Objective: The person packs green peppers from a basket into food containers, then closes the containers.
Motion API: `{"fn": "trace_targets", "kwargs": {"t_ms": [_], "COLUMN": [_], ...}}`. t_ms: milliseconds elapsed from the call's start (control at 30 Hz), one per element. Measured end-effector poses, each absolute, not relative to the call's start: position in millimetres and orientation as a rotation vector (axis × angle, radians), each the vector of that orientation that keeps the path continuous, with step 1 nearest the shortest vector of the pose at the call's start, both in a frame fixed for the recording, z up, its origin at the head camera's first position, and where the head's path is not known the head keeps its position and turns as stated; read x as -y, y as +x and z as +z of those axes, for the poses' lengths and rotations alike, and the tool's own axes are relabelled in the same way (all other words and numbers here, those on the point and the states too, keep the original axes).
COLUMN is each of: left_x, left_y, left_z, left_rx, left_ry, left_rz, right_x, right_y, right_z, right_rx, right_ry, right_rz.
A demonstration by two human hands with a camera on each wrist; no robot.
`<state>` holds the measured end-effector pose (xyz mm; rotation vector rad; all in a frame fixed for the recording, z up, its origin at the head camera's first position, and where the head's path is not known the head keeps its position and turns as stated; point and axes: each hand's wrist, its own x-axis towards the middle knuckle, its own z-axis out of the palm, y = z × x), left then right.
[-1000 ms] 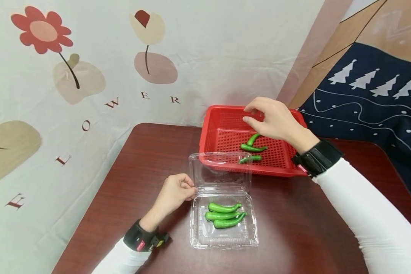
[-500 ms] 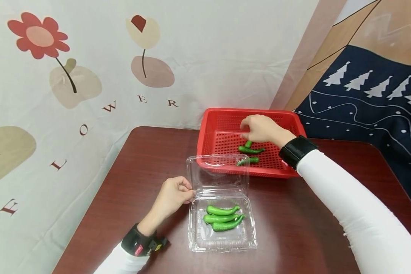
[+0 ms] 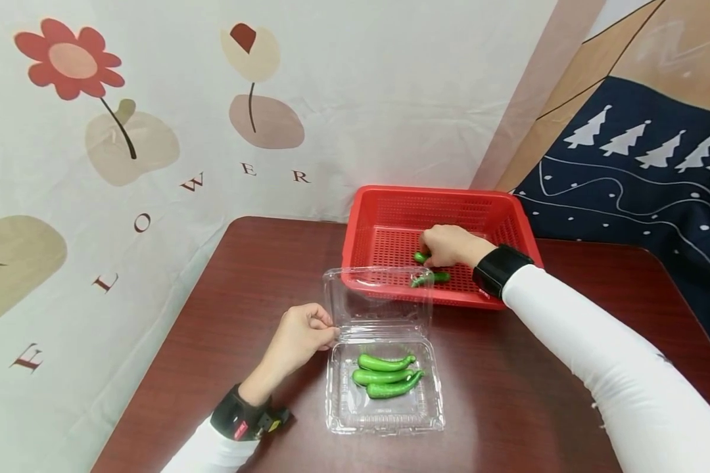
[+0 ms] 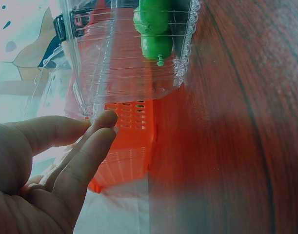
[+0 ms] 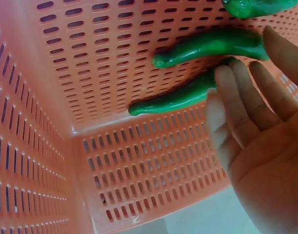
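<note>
My left hand pinches the hinge edge of an opened clear plastic clamshell container between thumb and fingertips. Its fingertips show at that corner in the left wrist view. Several green chili peppers lie side by side in the container's base. My right hand is down inside a red plastic basket. In the right wrist view its fingers, fairly straight, reach a green pepper, while the thumb is by the end of another pepper. A further pepper lies beyond the thumb.
The raised clear lid stands in front of the basket and overlaps its near rim. Both containers rest on a dark red-brown wooden table. Behind it hangs a white cloth with printed flowers and letters, next to a navy tree-patterned cloth.
My right hand has come down into the basket, from above its far side to the peppers on the bottom. The left hand stays at the container's hinge corner.
</note>
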<state>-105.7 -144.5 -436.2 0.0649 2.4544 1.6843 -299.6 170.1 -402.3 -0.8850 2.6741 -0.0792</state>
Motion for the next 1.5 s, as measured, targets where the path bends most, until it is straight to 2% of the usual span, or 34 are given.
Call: {"fn": "trace_targets", "kwargs": {"t_ms": [367,967,1500], "left_x": [143,144,143], "left_y": [-106,-107,-108], "left_z": [-435,-438,-437], "left_rx": [-2.434,-2.433,-2.435], "left_ry": [0.083,0.050,0.056], "left_rz": [1.705,1.716,1.715], "right_x": [-177,-191,-200], "right_y": [-301,-298,-269], "right_z": [-399,-339,-297], "right_rx": [-2.680,-2.843,-2.959], "right_ry": [-0.903,-0.886,-0.877], "right_rz": [-0.070,-0.416,-0.692]}}
